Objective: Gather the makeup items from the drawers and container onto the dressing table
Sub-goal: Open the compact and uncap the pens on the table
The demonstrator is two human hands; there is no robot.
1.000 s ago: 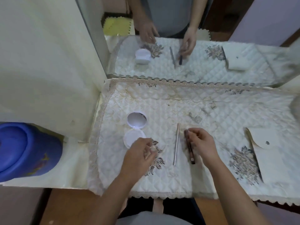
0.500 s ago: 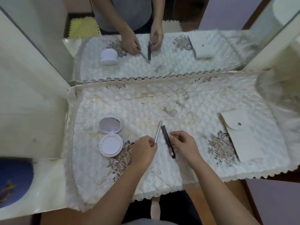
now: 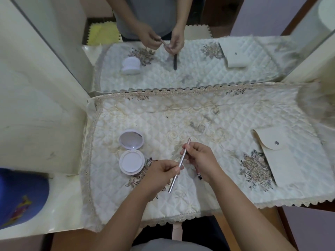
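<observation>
Silver pencil (image 3: 180, 164) between both hands.

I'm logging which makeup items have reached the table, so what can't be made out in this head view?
- Dark pencil: mostly hidden under the right hand; only its end shows.
- Silver pencil: both hands' fingers cover parts; the left hand pinches it; any label is too small.
- Pouch: flap shut, contents hidden.
- Blue tub: cut off by the left edge.
- Drawers: out of frame.
</observation>
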